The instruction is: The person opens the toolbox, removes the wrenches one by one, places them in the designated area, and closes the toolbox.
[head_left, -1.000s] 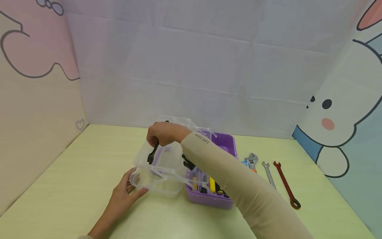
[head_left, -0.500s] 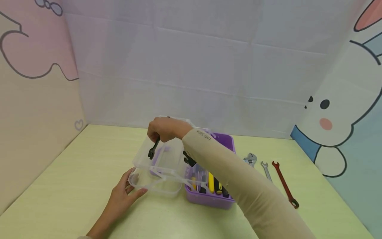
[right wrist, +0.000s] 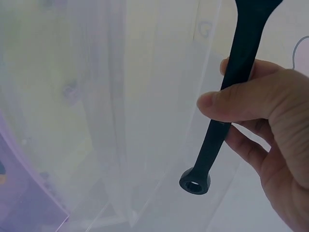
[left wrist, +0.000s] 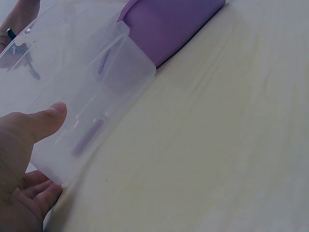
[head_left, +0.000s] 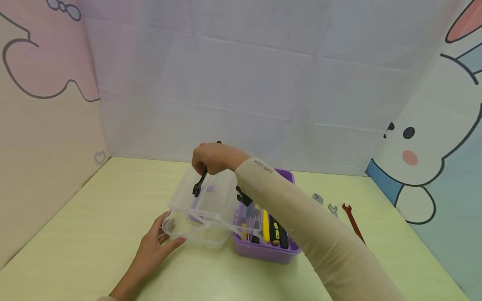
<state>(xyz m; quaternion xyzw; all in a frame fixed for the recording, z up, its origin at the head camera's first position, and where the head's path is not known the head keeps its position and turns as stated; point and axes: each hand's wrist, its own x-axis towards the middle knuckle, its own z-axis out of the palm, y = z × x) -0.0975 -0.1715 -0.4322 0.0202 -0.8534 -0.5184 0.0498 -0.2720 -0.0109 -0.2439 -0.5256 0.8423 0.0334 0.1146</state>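
My right hand (head_left: 214, 158) is above the opened toolbox lid, pinching a dark combination wrench (right wrist: 240, 63) by its shank between thumb and fingers. The ring end points down in the right wrist view, and nothing touches either end. On the left, my left hand (head_left: 155, 244) holds the edge of the clear plastic lid (left wrist: 91, 92), thumb on one face and fingers curled at the other. This lid leans out to the left of the purple toolbox (head_left: 263, 252). Inside the box are a yellow-handled tool (head_left: 265, 225) and black-and-yellow tools (head_left: 276, 232), partly covered by my right sleeve.
Right of the box lie a red wrench (head_left: 353, 221), a silver wrench (head_left: 333, 209) and the head of an adjustable wrench (head_left: 317, 198), partly behind my right forearm. A pale wall cloth (head_left: 244, 83) borders the table at the back.
My right hand has risen slightly and shifted right with the wrench. My sleeve covers more of the wrenches on the table. The left hand and the lid stay put.
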